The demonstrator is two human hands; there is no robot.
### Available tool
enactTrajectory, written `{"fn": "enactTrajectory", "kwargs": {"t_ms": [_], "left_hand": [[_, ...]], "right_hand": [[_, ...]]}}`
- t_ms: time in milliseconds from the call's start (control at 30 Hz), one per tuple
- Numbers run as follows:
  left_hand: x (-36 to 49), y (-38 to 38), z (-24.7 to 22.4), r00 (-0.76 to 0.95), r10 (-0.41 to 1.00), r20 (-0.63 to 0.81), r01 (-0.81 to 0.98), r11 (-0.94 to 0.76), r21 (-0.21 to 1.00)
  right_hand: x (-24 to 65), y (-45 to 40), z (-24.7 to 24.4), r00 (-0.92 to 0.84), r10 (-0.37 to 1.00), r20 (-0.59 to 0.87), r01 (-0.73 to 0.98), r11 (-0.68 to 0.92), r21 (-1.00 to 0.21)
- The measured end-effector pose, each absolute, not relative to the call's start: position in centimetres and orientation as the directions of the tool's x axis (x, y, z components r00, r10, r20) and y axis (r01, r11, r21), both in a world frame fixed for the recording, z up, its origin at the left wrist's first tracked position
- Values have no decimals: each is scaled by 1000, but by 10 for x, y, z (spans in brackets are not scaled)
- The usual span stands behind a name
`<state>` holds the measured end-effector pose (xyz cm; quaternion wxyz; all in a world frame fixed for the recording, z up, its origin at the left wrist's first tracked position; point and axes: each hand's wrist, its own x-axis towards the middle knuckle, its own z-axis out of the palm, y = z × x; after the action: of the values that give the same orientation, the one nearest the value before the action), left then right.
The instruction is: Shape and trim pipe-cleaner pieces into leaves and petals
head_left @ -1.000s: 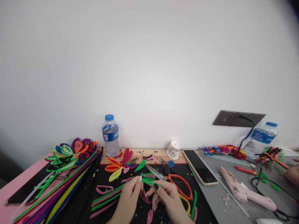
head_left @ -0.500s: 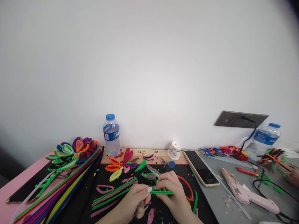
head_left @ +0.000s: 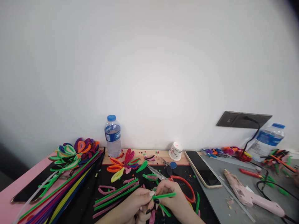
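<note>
Both hands meet at the bottom middle over the black mat. My left hand pinches a green pipe cleaner near its left end. Fingers of my right hand are closed on the same piece, whose free end points right. Another green length slants down below the right hand. Just beyond the hands lie scissors with red handles, blades pointing up-left. Cut green and pink strips lie left of my left hand. A pink loop and a green loop rest nearby.
A water bottle, paper cup and phone stand or lie toward the wall. Pipe-cleaner bundles and flowers are at left. On the right are a pink glue gun, its cable and another person's hand.
My right hand has shifted slightly down, uncovering more of the scissors. The green pipe cleaner now tilts up to the right, and a second green length shows below it. The view has shifted slightly.
</note>
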<state>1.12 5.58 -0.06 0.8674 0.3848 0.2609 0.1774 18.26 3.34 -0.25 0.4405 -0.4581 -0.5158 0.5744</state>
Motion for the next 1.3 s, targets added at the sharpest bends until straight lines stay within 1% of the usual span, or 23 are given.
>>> {"fn": "enactTrajectory", "kwargs": {"t_ms": [100,233,333,433,600,700,800,900,1000,1133,1200,1300], "left_hand": [[11,56,0,808,502,-309,-92,625,775],[12,57,3,797,474,-374,-67,685,726],[12,58,7,801,456,-388,-82,726,683],[12,58,8,801,465,-376,-107,730,675],[13,59,3,800,487,-352,-117,701,703],[13,58,1,789,504,-352,-124,692,711],[13,57,0,786,513,-346,-119,674,729],[14,56,0,764,530,-369,-96,659,746],[15,55,1,731,559,-391,-71,632,771],[18,54,0,706,579,-407,-41,608,793],[18,55,-2,696,594,-403,-42,594,803],[19,56,-4,696,603,-390,-52,584,810]], "right_hand": [[182,34,-2,-259,957,-134,-167,-181,-969],[182,35,-6,-295,949,-107,-297,-198,-934],[182,35,-8,-276,955,-110,-339,-204,-918],[181,35,-8,-292,951,-99,-346,-202,-916],[179,34,-7,-306,948,-90,-304,-187,-934],[178,33,-9,-294,949,-115,-238,-189,-953],[178,33,-13,-277,955,-106,-181,-160,-970],[177,34,-17,-261,962,-85,-144,-126,-982],[177,36,-21,-249,964,-95,-116,-127,-985],[176,36,-21,-179,979,-102,-35,-110,-993],[175,34,-21,-181,975,-126,-6,-130,-992],[173,31,-22,-253,949,-189,-13,-198,-980]]}}
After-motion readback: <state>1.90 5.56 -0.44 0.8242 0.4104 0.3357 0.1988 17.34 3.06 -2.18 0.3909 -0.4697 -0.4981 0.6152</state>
